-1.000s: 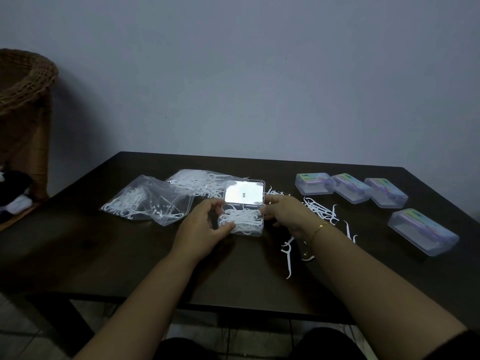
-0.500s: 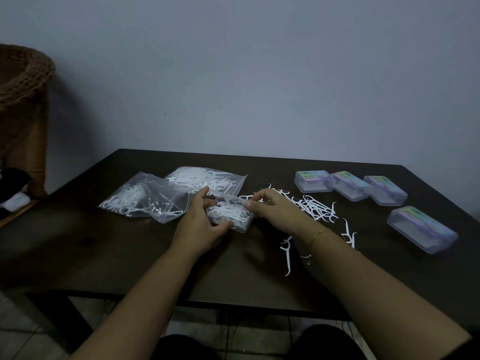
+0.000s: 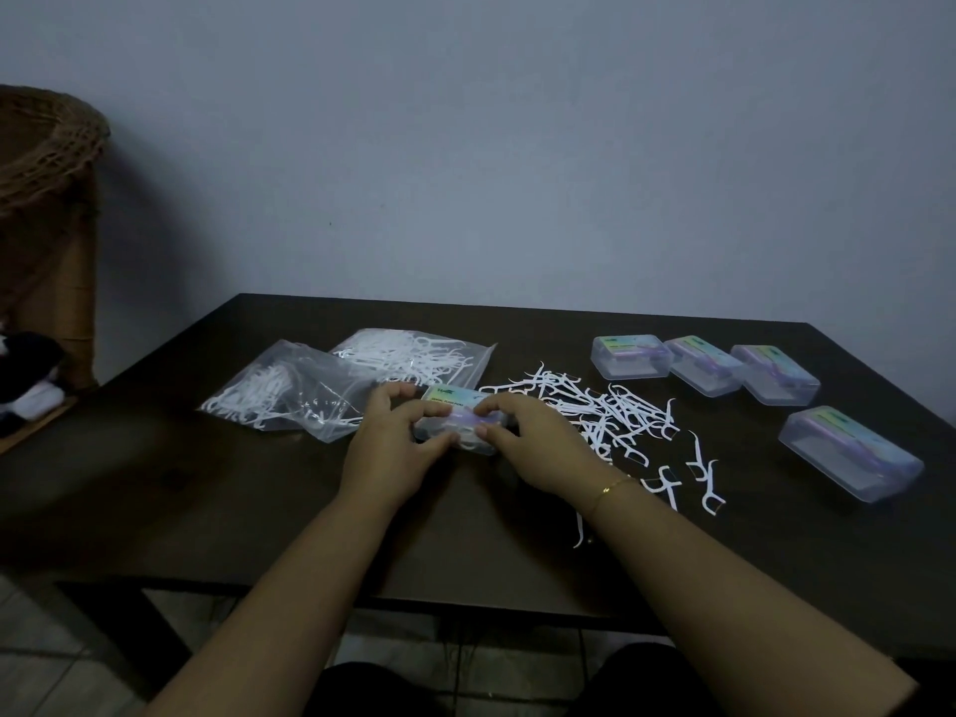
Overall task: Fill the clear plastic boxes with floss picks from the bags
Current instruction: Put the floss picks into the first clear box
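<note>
Both hands have a grip on one small clear plastic box (image 3: 462, 424) mid-surface, lid down, white floss picks showing inside: left hand (image 3: 393, 452) and right hand (image 3: 538, 447) curl round its ends. Two crinkly zip bags (image 3: 289, 390) of picks lie just left, and loose picks (image 3: 605, 411) are scattered right. Four closed rectangular boxes (image 3: 631, 357) with pastel labels sit further right on the dark surface (image 3: 207, 509).

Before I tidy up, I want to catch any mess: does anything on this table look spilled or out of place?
Yes. Loose floss picks lie scattered on the dark table, right of the box that both hands hold, not in a bag or box. A few strays lie nearer the front edge.
</note>
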